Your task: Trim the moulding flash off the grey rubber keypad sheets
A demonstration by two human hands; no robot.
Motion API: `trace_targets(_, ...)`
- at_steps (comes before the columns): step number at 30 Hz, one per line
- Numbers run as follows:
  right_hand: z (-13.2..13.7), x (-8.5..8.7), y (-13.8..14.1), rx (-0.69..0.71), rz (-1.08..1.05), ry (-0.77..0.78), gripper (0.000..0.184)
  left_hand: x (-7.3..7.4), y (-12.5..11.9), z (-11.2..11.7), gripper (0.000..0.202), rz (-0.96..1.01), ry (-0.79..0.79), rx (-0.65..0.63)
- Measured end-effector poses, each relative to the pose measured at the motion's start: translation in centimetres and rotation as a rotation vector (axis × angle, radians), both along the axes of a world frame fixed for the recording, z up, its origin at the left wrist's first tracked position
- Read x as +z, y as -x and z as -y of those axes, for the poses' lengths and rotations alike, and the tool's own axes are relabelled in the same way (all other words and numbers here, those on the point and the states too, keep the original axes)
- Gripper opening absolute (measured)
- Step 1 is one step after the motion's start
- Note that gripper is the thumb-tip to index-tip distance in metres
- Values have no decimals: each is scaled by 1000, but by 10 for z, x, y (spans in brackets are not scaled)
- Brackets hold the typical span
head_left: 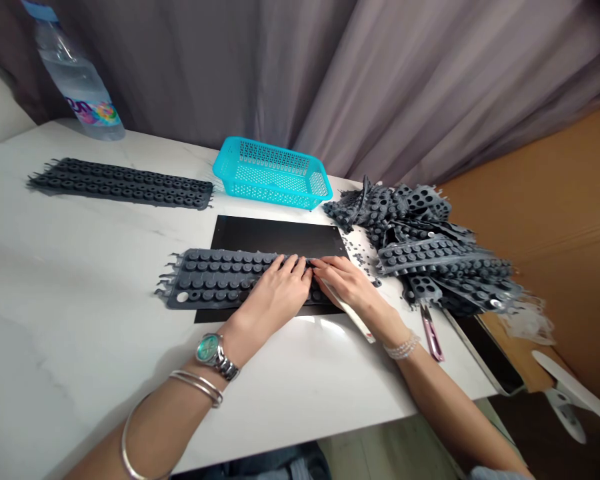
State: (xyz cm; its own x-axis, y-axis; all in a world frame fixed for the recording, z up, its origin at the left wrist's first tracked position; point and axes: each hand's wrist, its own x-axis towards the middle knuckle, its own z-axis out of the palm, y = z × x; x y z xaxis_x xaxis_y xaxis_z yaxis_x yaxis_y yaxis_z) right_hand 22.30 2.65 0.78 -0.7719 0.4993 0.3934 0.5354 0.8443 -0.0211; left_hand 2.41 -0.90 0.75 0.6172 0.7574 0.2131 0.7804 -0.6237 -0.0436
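Observation:
A dark grey rubber sheet with rows of round studs (pixel 217 273) lies across a thin black board (pixel 275 230) on the white table. My left hand (pixel 283 287) rests over the sheet's right part, its bent fingers gripping it near the far edge. Close beside it, fingertips almost meeting, my right hand (pixel 347 280) is closed around a slim white stick-like tool (pixel 353 317). The tool's back end points toward me; its working tip is hidden beneath the fingers. A pale round spot (pixel 182 297) shows at the sheet's near left corner, and ragged tabs stick out from its left end.
Another studded strip (pixel 130 183) lies back left, near a water bottle (pixel 83 80). A turquoise basket (pixel 273 177) stands behind the board. On the right are heaped rubber sheets (pixel 430 250), small dark bits (pixel 357 250) and pink-handled snips (pixel 433 337). A curtain (pixel 260 67) hangs behind.

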Motion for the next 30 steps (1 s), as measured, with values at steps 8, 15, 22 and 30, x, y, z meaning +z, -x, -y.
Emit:
trace_targets(8, -1, 4, 2, -39, 12, 53, 18, 4, 1, 1, 41, -7, -9, -8)
trace_targets(15, 1, -2, -3, -41, -68, 40, 19, 9, 0, 2, 42, -23, 23, 3)
trace_targets(22, -2, -8, -6, -30, -89, -53, 15, 10, 0, 2, 41, -17, 28, 9)
trace_targets(30, -3, -8, -3, -33, -89, -93, 13, 12, 0, 2, 41, -14, 38, 0)
